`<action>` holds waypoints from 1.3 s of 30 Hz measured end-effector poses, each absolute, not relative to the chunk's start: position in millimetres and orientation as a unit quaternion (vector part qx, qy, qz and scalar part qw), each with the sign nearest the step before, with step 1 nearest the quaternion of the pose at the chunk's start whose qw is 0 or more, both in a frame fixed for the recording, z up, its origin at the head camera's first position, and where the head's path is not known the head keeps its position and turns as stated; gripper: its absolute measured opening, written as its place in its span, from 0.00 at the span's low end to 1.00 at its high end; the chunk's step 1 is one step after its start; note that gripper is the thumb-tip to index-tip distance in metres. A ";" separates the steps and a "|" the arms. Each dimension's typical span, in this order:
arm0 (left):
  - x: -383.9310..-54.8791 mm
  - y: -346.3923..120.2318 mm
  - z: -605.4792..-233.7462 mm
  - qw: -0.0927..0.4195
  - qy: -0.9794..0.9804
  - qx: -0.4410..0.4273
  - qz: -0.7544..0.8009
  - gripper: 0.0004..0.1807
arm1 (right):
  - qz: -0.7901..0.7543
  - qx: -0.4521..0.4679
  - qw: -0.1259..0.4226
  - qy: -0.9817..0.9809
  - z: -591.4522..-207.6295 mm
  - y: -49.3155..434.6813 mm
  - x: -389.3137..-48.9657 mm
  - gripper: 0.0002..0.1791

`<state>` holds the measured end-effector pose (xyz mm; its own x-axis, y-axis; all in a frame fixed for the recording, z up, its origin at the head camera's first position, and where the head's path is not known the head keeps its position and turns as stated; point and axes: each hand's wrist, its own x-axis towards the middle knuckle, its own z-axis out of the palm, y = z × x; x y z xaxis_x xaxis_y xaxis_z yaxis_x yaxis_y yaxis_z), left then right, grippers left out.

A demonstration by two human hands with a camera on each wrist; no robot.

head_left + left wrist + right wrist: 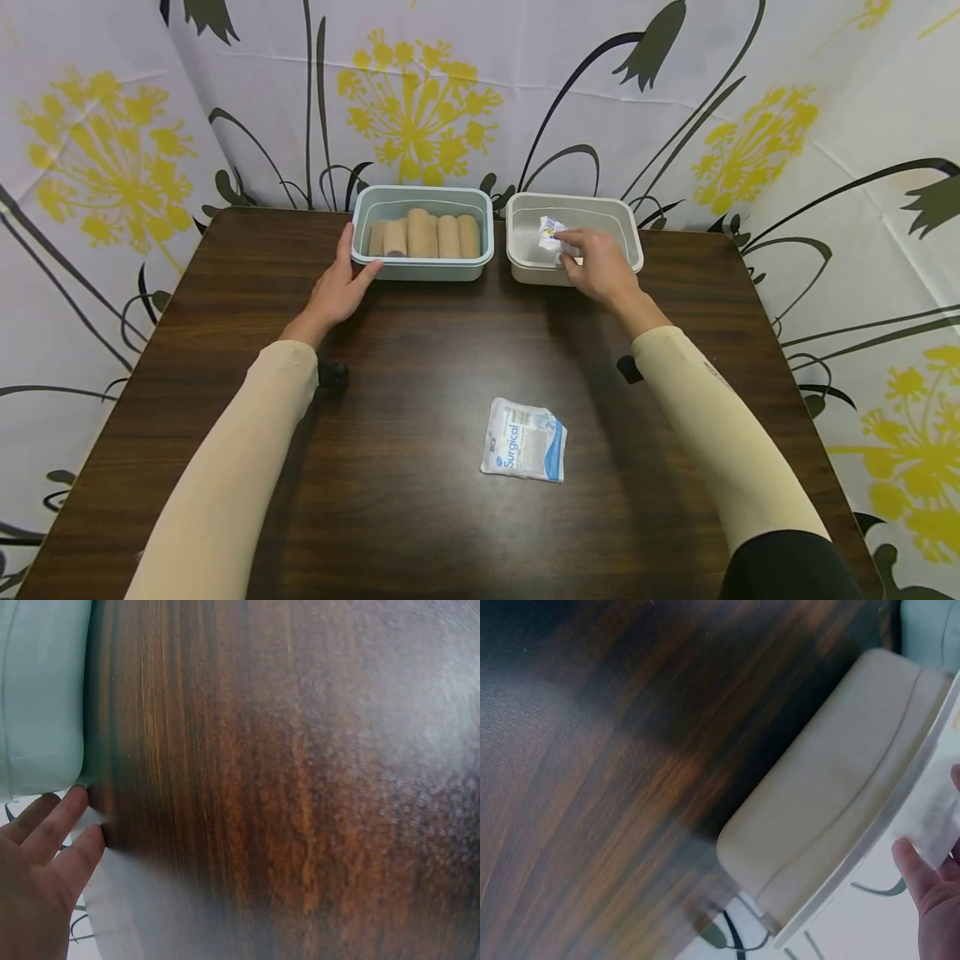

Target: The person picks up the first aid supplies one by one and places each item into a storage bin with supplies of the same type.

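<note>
In the head view, a pale blue plastic bin (pixel 423 268) stands at the table's back edge, with several tan bandage rolls (pixel 422 233) in it. My left hand (pixel 336 287) touches this bin at its left front corner, fingers extended along the side and thumb at the front rim. In the left wrist view, the fingertips of the left hand (pixel 45 862) lie by the bin's lower corner. My right hand (pixel 596 262) pinches a small white packet with blue print (pixel 551 232), over or inside an off-white bin (pixel 540 273). The right wrist view shows the white packet (pixel 932 834) between fingers and thumb, partly cut off.
A flat white and blue packet marked "Surgical" (pixel 523 440) lies on the dark wooden table (pixel 405 500), nearer the front. Behind the bins hangs a white curtain (pixel 262 83) with yellow flowers and dark stems. The two bins stand side by side with a narrow gap.
</note>
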<state>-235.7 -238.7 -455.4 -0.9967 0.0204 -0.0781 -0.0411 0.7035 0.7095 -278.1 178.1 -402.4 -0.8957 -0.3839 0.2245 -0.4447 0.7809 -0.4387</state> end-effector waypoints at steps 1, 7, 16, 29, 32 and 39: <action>-235.7 -238.8 -455.4 0.040 0.922 -0.005 0.386 0.47 | 0.245 0.210 0.059 -0.945 -402.0 178.3 -280.2 0.21; -236.0 -239.1 -454.8 0.042 0.920 -0.004 0.389 0.48 | 0.239 0.153 0.050 -0.957 -401.3 178.8 -288.6 0.21; -235.1 -239.4 -455.7 0.045 0.919 -0.008 0.391 0.48 | 0.260 0.143 0.052 -0.954 -413.2 174.4 -293.6 0.21; -235.4 -238.6 -454.4 0.046 0.918 -0.007 0.393 0.48 | 0.267 0.191 0.017 -0.944 -426.0 186.2 -290.3 0.21; -235.6 -238.5 -454.8 0.048 0.918 -0.007 0.394 0.48 | 0.274 0.205 0.030 -0.939 -426.5 191.4 -283.5 0.21; -236.1 -239.0 -455.7 0.045 0.917 -0.004 0.396 0.48 | 0.295 0.243 0.084 -0.920 -423.7 197.8 -256.2 0.24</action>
